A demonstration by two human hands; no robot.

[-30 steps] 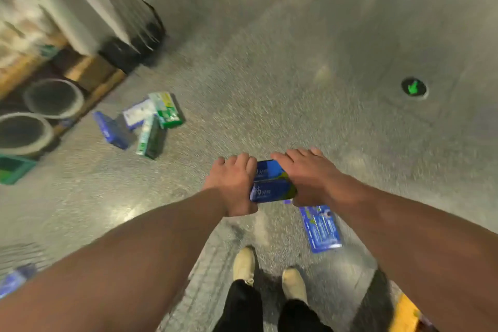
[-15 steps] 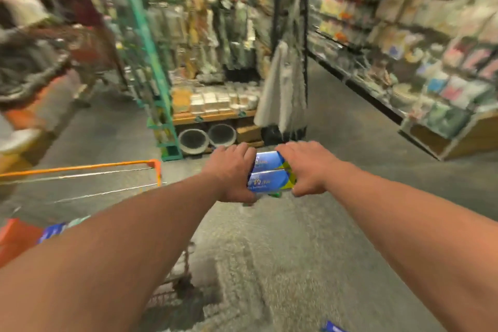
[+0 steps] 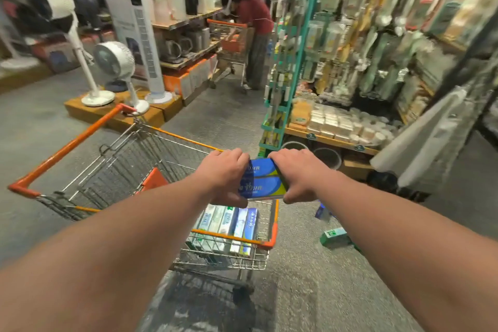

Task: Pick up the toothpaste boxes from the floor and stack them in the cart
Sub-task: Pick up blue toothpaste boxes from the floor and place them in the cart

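Two blue and yellow toothpaste boxes [image 3: 262, 180], stacked side by side, hang between my hands above the cart's near right corner. My left hand [image 3: 225, 175] grips their left end and my right hand [image 3: 297, 174] grips their right end. Below them stands the wire cart [image 3: 80, 148] with orange rims. Several toothpaste boxes [image 3: 231, 226] stand upright in a row against the cart's near end. On the floor to the right of the cart lie a green box [image 3: 335, 236] and a blue box [image 3: 322, 212], partly behind my right forearm.
A wooden platform with white fans [image 3: 113, 62] stands beyond the cart on the left. A green rack [image 3: 285, 67] and shelves of goods fill the right. A person with another cart [image 3: 253, 35] stands down the aisle. Grey floor lies to the cart's left.
My view has swung up from the floor and left to the cart. Both hands have carried the two boxes from above the floor to above the cart's near end.
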